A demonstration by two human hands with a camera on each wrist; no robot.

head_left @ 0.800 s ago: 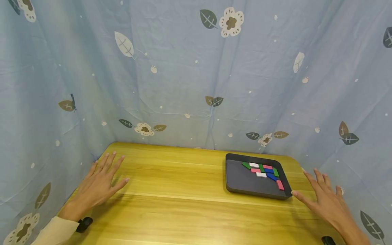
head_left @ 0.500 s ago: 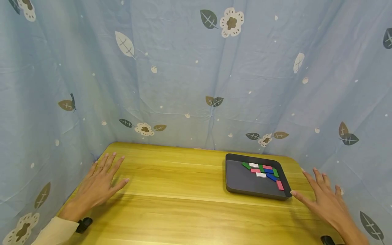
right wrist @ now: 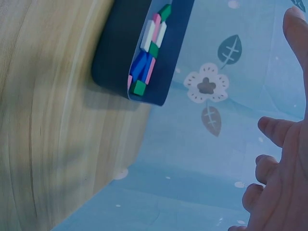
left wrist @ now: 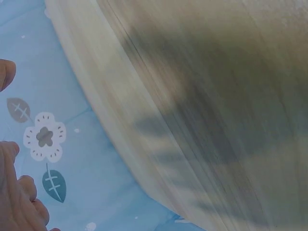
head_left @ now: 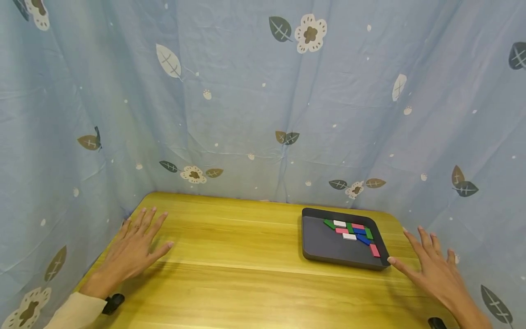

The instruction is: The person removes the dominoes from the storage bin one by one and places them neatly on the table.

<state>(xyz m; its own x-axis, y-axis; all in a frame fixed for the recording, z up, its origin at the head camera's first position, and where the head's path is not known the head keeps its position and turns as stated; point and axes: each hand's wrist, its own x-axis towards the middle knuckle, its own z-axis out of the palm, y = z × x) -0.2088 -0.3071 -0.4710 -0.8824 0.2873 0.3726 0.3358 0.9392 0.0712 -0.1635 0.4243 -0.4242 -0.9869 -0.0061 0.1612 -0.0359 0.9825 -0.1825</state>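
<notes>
In the head view, the yellow wood-grained tabletop (head_left: 230,256) is brightly lit from above, and pale glare is spread low in the frame. Soft shadows are cast by the bare left hand (head_left: 128,253) and bare right hand (head_left: 435,274). The wrist views are rendered dimmer, cooler and slightly hazy.

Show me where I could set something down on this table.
The table is bare between the left grip and the tray, back to the curtain. The tray's near-left corner is bare too. The tray's far-right part is crowded with coloured blocks, and the right grip is close beside its near-right corner.
</notes>
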